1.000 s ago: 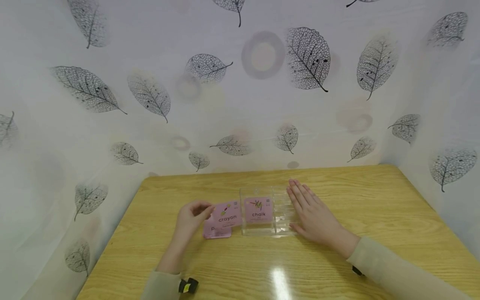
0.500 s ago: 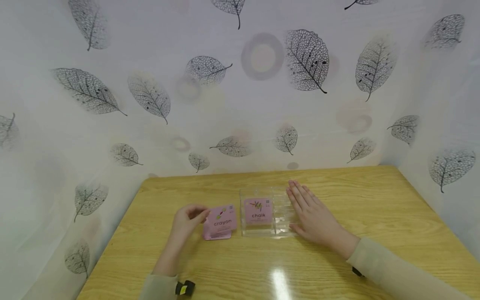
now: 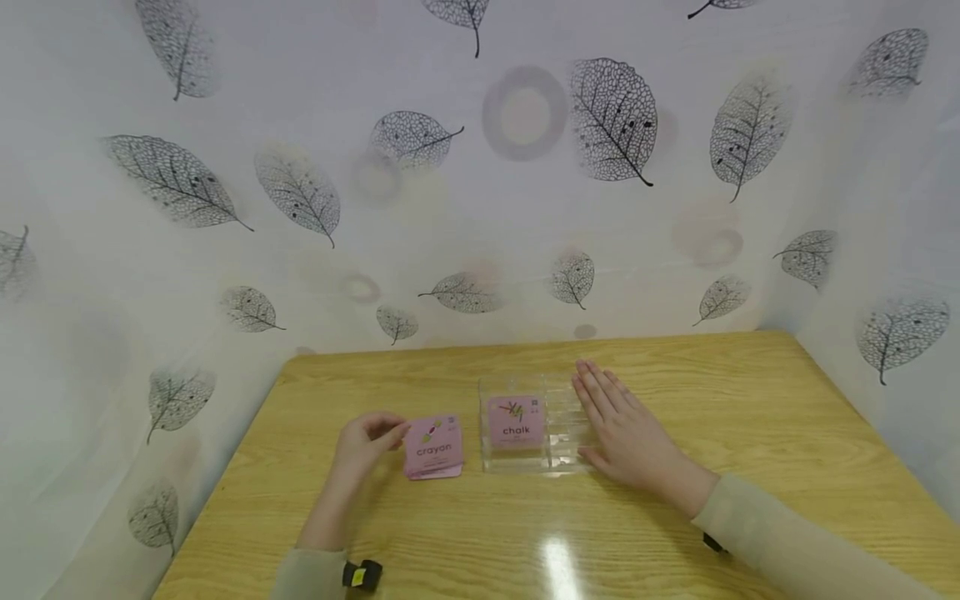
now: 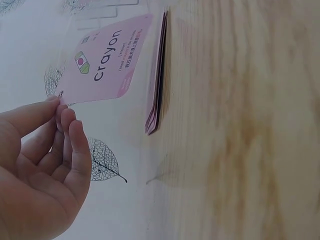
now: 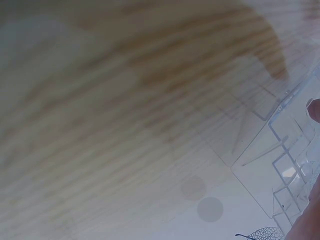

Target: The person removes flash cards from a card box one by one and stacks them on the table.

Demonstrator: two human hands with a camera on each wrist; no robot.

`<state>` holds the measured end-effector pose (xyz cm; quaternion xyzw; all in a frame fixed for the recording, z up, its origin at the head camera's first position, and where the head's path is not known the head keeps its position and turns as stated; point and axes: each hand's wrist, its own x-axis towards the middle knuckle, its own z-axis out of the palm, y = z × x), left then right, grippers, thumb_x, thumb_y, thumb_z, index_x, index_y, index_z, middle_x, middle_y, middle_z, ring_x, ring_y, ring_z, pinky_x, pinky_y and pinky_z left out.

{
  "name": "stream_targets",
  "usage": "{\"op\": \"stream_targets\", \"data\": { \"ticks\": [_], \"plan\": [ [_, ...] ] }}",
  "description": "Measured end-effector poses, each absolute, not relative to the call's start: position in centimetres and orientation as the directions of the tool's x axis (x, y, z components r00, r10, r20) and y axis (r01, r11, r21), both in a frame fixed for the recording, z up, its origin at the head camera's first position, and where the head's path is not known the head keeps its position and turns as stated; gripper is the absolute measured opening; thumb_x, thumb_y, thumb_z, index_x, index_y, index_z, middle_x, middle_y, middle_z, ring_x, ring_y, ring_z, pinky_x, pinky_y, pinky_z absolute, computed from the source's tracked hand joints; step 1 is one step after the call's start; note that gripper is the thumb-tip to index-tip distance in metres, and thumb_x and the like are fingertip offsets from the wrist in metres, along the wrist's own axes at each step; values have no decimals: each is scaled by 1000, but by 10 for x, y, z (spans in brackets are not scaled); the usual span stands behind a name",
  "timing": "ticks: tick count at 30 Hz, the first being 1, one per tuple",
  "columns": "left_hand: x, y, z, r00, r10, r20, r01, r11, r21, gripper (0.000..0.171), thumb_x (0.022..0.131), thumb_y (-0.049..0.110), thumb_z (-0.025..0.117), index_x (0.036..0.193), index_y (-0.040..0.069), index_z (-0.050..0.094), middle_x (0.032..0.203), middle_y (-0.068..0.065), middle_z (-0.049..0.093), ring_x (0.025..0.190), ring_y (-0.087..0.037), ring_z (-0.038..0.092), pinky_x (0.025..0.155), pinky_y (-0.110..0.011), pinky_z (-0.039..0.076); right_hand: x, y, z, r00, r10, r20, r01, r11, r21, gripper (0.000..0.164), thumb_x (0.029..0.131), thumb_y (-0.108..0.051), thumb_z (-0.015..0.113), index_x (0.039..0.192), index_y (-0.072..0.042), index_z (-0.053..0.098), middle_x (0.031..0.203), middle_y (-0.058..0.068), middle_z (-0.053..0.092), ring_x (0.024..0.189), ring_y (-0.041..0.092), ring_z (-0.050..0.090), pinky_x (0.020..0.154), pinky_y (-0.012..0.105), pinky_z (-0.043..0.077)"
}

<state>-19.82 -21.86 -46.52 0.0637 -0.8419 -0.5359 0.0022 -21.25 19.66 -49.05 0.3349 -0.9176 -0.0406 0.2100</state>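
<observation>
My left hand (image 3: 365, 442) pinches a pink card printed "crayon" (image 3: 435, 442) by one corner between thumb and fingers. In the left wrist view that crayon card (image 4: 120, 62) is tilted above a thin stack of pink cards (image 4: 157, 75) on the table, with a gap between them. A pink "chalk" card (image 3: 516, 417) lies in the left compartment of a clear plastic box (image 3: 517, 463). My right hand (image 3: 626, 433), fingers straight and together, rests against the box's right side. In the right wrist view only a bit of that hand shows beside the box's stepped clear wall (image 5: 280, 135).
The wood-grain table (image 3: 480, 542) reaches back to a pale curtain (image 3: 480, 208) with a leaf print, which also hangs on both sides. A small black device (image 3: 362, 575) sits at the left wrist.
My left hand has drawn the crayon card leftward, away from the clear box, until it is over the stack and covers the card that showed there. My right hand has stayed in place.
</observation>
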Motion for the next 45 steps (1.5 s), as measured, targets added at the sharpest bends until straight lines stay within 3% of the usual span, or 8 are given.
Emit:
{"op": "stream_targets", "data": {
  "ticks": [9,21,32,40,45],
  "plan": [
    [-201,-226,-466,-991,-89,-96,-126,459,879,12,99,5,72,107,-4,75,99,-11,78,85,-11,69,76,-17,59,-215,197,-491,-691,-635,346,-595,771,226,108,92,-59,71,161,11,27,173,30,19,160,46,27,135,40,-10],
    [-210,-227,-470,-991,-86,-105,-134,489,862,14,99,8,74,108,-1,76,104,-12,79,87,-12,70,81,-24,62,-214,198,-492,-679,-639,361,-601,767,225,109,91,-59,71,162,11,25,173,31,20,160,47,27,135,41,-8],
    [-220,-227,-477,-991,-88,-98,-129,517,846,13,97,6,73,107,-2,75,104,-14,78,85,-10,68,76,-18,57,-214,197,-490,-690,-637,344,-594,769,235,110,92,-60,70,162,11,25,173,30,19,160,47,27,136,43,-4],
    [-221,-226,-477,-993,-75,-95,-121,544,830,12,96,4,74,105,-4,75,101,-15,77,86,-14,68,76,-21,59,-213,196,-488,-722,-624,299,-581,781,229,108,94,-61,69,163,10,24,175,29,14,162,45,21,136,46,4],
    [-221,-228,-479,-993,-77,-94,-121,575,809,13,95,3,75,107,-2,75,98,-12,75,87,-17,66,75,-20,53,-213,196,-490,-706,-629,324,-585,777,234,109,92,-60,70,162,10,25,174,30,17,160,46,26,136,44,-2]
  ]
}}
